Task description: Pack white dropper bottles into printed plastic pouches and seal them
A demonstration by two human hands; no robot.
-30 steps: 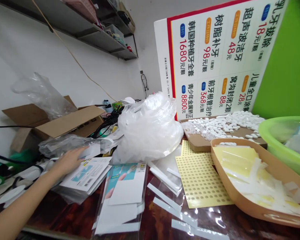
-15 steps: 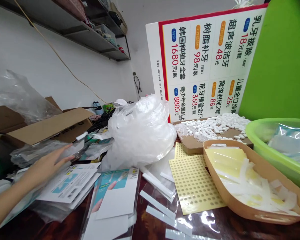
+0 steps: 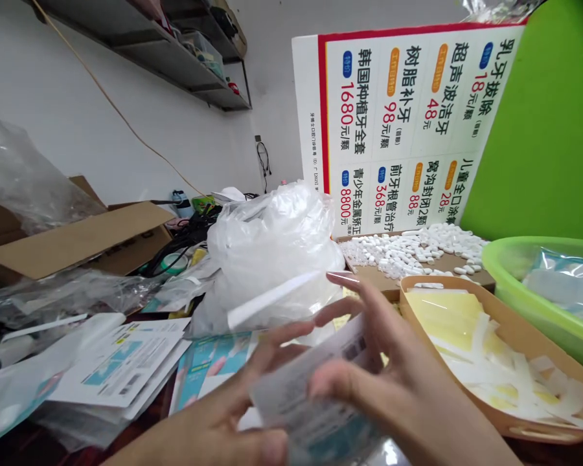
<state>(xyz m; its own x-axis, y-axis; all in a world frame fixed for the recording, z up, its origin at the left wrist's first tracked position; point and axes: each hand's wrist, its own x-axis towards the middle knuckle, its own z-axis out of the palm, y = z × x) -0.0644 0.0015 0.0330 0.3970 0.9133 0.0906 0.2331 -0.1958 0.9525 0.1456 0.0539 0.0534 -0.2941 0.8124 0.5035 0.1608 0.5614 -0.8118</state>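
Observation:
My left hand (image 3: 238,404) is closed on the lower left side of a printed packet (image 3: 301,395), its thumb low in front. My right hand (image 3: 388,369) grips the packet's right side, thumb across the front and fingers curled behind. The packet is tilted and smeared by motion, with grey print and some teal near its bottom. Above the hands, a white strip (image 3: 272,301) slants up to the right fingertips; whether it is joined to the packet I cannot tell. Behind them lie teal-and-white cards (image 3: 218,353), partly hidden by my left hand.
A bulky white plastic bag (image 3: 272,252) stands behind my hands. At right are a tan tray (image 3: 510,421) of white strips, a green basin (image 3: 500,259) and many small white pieces (image 3: 418,249) on cardboard. Stacked cards (image 3: 126,362) and a cardboard box (image 3: 78,239) occupy the left.
My left hand has come back from the clear plastic at left to the front middle. My right hand has entered, and both now hold the packet. The view has shifted slightly.

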